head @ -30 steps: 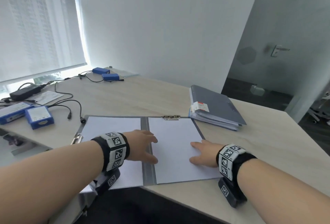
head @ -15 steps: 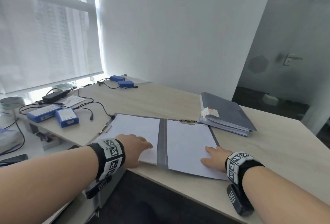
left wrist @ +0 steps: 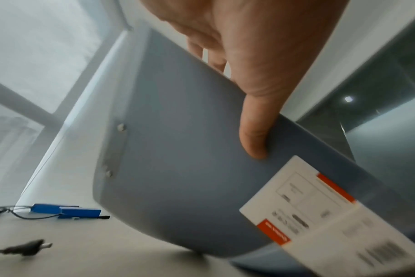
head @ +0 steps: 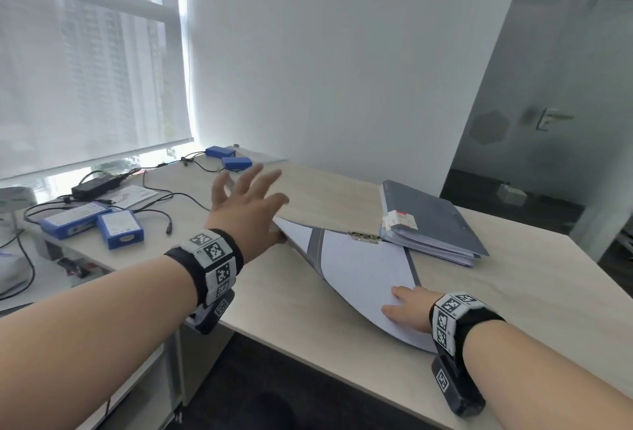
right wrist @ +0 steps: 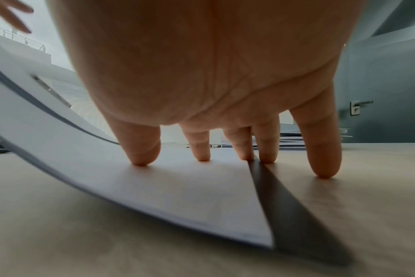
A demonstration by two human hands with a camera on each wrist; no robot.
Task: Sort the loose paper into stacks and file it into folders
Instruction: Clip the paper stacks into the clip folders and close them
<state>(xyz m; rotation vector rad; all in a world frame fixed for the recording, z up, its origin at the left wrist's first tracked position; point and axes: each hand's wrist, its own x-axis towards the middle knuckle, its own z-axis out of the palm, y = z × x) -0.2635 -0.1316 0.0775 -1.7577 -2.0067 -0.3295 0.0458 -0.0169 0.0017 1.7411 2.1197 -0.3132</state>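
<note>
A grey folder [head: 315,241] lies on the desk with white paper [head: 363,268] on its right half. Its left cover [left wrist: 178,150] is lifted and bent upward; a white and red label [left wrist: 320,215] sticks to its outer face. My left hand [head: 246,203] lifts that cover, with the thumb [left wrist: 256,135] flat on the outer face and the fingers spread straight above. My right hand [head: 407,309] presses its fingertips [right wrist: 142,151] down on the paper [right wrist: 178,187] near the folder's front right corner; the little finger touches the desk.
A second, closed grey folder [head: 435,220] full of sheets lies at the back right, next to the open one. Blue boxes [head: 120,229], a black power adapter [head: 94,186] and cables lie at the left. The desk's front edge [head: 308,344] runs close below the folder.
My left hand has gone from resting on the folder's left page to lifting the left cover up and over toward the right. My right hand has stayed pressed on the right page.
</note>
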